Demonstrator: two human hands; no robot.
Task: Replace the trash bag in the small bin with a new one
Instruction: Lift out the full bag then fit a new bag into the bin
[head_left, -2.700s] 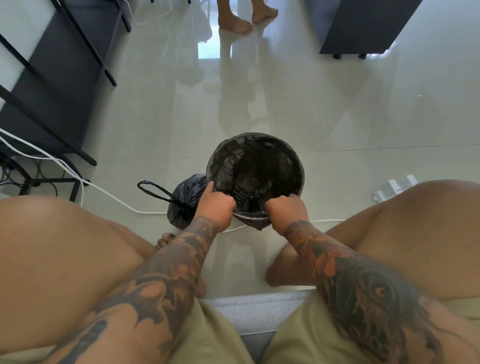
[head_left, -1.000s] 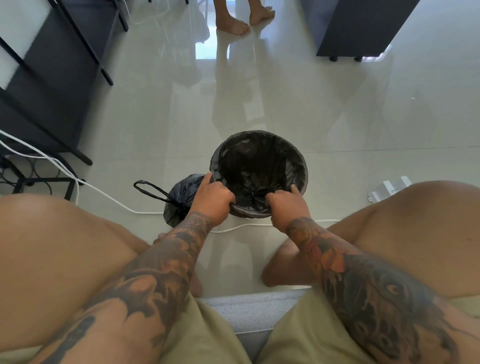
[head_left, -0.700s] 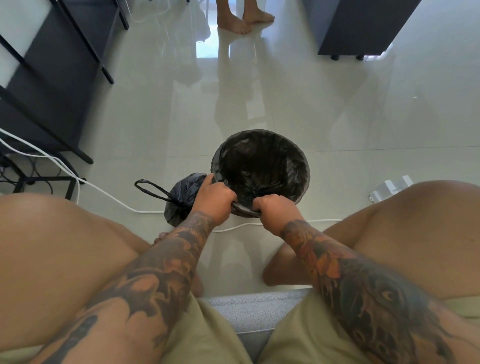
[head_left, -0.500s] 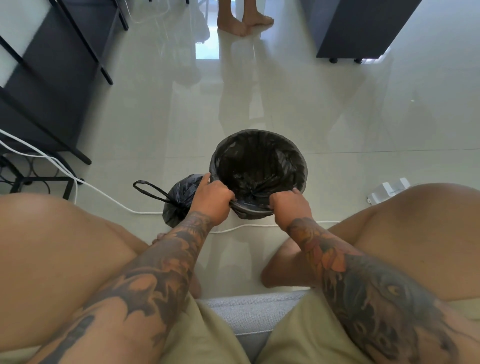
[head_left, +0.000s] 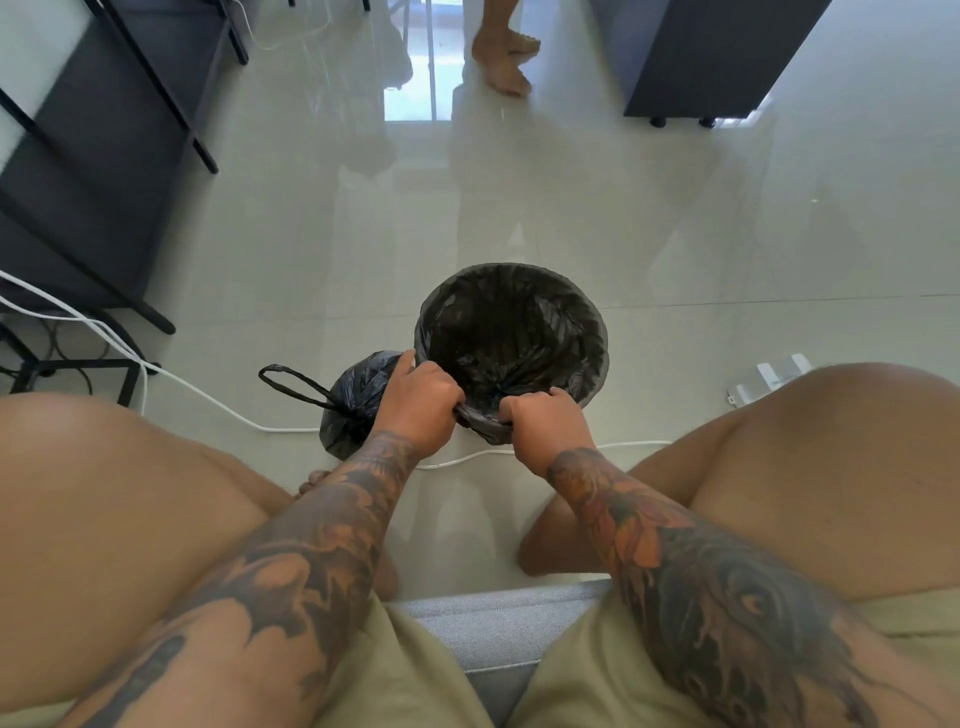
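1. Grip. Left hand (head_left: 418, 402): fingers curled round the gathered near edge of the new black thin-plastic trash bag (head_left: 511, 332). Right hand (head_left: 545, 423): closed likewise on the same bunched edge, just beside the left; a twisted band of bag spans between the two fists.
2. White cable (head_left: 171, 376): runs across the glossy pale tiled floor (head_left: 311, 234) from the left edge, passing behind item 3 and under the hands.
3. Tied-off full black plastic trash bag (head_left: 358, 400) with a drawstring loop: stands on the floor touching the left side of item 4, partly hidden by the left hand.
4. Small round bin (head_left: 592, 397): stands on the floor between the person's knees. The new bag lines its inside, and its film is folded over the far and side rim; the near rim section is not yet covered.
5. White power strip (head_left: 769, 376): on the floor at right, well apart from the bin.
6. Handling, judged: bag film is very light, limp and slippery and tears if overstretched; the light bin may tip when pulled. Best hold is the hem itself, pinched at two spread points and drawn outward over the near rim.
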